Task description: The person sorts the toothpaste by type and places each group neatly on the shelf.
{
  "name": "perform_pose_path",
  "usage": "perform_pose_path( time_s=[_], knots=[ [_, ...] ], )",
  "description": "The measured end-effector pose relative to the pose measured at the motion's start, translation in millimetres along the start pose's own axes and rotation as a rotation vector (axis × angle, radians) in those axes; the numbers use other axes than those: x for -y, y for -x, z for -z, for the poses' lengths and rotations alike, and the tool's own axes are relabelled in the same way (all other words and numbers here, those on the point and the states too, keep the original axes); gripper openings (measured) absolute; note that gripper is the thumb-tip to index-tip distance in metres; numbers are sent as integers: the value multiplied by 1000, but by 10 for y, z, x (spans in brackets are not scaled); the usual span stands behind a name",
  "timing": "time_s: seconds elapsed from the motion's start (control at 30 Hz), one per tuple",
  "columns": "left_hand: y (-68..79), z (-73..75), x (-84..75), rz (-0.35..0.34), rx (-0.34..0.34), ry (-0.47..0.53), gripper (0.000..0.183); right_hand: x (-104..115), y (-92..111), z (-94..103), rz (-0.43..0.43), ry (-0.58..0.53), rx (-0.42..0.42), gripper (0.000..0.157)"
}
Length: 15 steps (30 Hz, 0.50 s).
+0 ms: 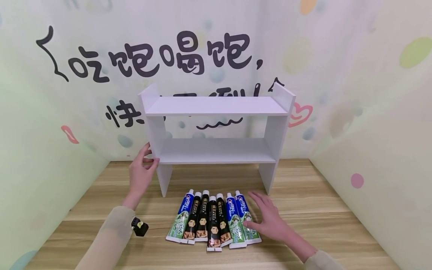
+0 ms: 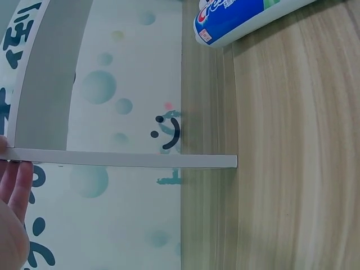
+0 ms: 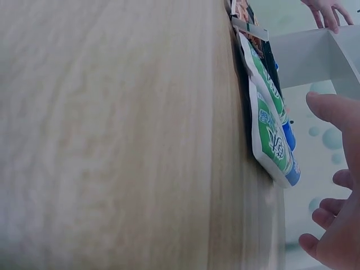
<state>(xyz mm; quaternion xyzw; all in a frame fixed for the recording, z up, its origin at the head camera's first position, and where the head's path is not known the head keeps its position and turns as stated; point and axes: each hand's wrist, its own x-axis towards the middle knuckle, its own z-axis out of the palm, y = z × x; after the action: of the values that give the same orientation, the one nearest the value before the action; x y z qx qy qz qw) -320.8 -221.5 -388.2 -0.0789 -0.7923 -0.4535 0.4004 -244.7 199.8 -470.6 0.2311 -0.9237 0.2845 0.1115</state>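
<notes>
A white two-tier shelf stands upright on the table. My left hand grips its left side panel, thumb at the front edge and fingers along the outer face; in the left wrist view the panel lies between thumb and fingers. In front of the shelf lies a row of toothpaste tubes. Several black tubes fill the middle, with one blue-and-green tube at the left and two at the right. Spread beside the rightmost blue-and-green tube is my right hand, holding nothing. Whether its thumb touches that tube I cannot tell.
The wooden table runs back to a printed wall behind the shelf. Pale side walls flank the table left and right. A small black device sits at my left wrist.
</notes>
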Motion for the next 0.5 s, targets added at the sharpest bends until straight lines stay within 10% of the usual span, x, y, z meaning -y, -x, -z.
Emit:
perform_pose_path(
  time_s=[0.5],
  knots=[
    [1,-4,13,-28,-13,0,58,12,23,7,-89,-113,75,97]
  ],
)
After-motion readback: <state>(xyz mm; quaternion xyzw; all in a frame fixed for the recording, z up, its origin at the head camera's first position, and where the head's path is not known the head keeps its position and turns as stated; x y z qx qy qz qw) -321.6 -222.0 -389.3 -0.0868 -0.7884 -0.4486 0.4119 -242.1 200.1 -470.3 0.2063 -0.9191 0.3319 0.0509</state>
